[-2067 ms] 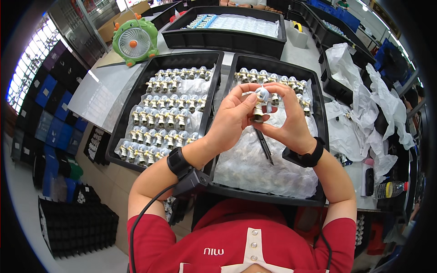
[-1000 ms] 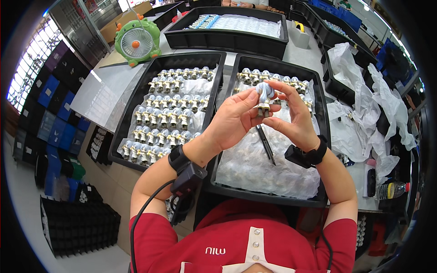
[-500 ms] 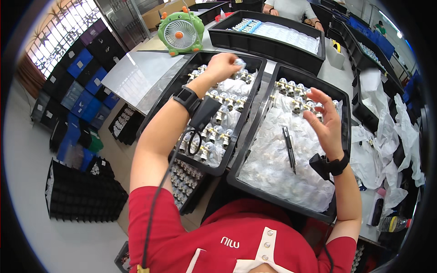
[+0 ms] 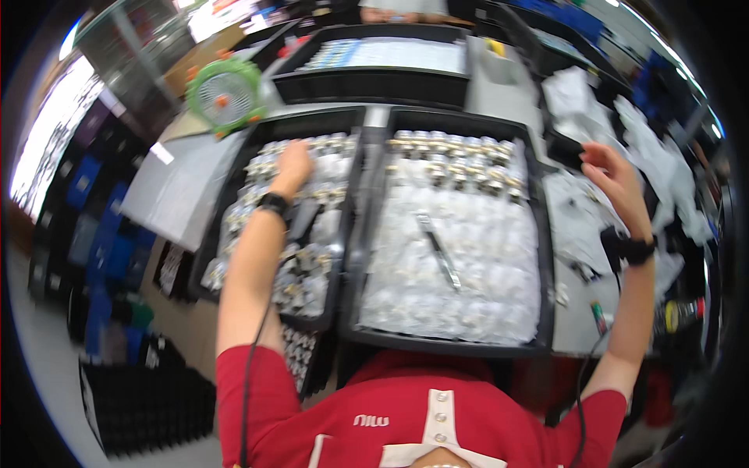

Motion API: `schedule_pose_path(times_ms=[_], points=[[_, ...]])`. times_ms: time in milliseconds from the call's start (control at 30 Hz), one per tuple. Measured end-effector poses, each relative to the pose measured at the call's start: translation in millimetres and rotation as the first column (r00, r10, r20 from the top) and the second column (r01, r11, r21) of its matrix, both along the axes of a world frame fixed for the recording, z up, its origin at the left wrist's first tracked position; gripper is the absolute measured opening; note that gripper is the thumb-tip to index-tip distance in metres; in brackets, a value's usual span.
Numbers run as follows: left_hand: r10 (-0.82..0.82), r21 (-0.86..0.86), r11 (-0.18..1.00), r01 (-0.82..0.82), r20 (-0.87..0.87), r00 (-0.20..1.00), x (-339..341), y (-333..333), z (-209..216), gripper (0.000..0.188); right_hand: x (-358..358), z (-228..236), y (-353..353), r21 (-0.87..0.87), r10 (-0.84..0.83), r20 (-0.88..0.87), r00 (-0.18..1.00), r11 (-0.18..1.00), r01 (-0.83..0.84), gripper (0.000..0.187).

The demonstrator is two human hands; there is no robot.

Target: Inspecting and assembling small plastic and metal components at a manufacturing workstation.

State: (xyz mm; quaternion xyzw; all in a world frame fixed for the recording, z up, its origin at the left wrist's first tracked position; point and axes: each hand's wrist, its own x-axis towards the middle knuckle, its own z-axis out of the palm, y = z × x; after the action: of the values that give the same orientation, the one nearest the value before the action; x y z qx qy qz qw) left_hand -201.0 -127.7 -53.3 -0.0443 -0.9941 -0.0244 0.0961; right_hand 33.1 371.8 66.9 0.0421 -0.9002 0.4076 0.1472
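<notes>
My left hand (image 4: 295,166) is over the left black tray (image 4: 204,261), its fingers curled down among rows of small figurines (image 4: 331,144). The figurines are white and silver with gold parts and rounded heads. Whatever the fingers hold is hidden and blurred. At the right, my right hand (image 4: 614,181) is raised with its fingers half bent and apart. It is close to the corner of a black crate (image 4: 563,148), and nothing shows in it. In the right black tray (image 4: 546,273), figurines fill the far rows, and a dark pen (image 4: 439,253) lies on white wrapping (image 4: 484,257).
A green fan (image 4: 225,95) stands at the far left. Behind the trays is a large black bin (image 4: 374,84). White sheets (image 4: 577,101) hang over the crate at right. A bottle (image 4: 683,313) lies at the right edge. A person's hands (image 4: 382,15) show at the back.
The view has shifted and blurred. My left hand has gone down into the left tray's figurines; before, it held a small clear-topped piece above them. My right hand has moved right, off the right tray.
</notes>
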Motion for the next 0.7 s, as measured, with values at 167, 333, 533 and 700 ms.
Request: schedule_pose_path(times_ms=[167,333,533,700], points=[[-0.079,0.021,0.997,0.078,0.018,0.997,4,-14,8,0.036,-20,-62,102,0.010,-0.168,0.092,0.981,0.986,0.168,0.030],[-0.106,0.064,0.992,0.105,0.011,0.994,0,-9,0,0.039,-26,-119,132,0.052,-0.291,0.190,0.938,0.957,0.287,0.030],[-0.180,0.065,0.979,0.193,-0.167,0.969,22,6,28,0.041,-52,-133,125,0.544,-0.594,0.118,0.795,0.709,0.449,0.023],[-0.411,0.368,0.821,0.437,-0.149,0.899,69,53,83,0.037,-53,-140,121,0.678,-0.657,0.169,0.735,0.619,0.397,0.041]])
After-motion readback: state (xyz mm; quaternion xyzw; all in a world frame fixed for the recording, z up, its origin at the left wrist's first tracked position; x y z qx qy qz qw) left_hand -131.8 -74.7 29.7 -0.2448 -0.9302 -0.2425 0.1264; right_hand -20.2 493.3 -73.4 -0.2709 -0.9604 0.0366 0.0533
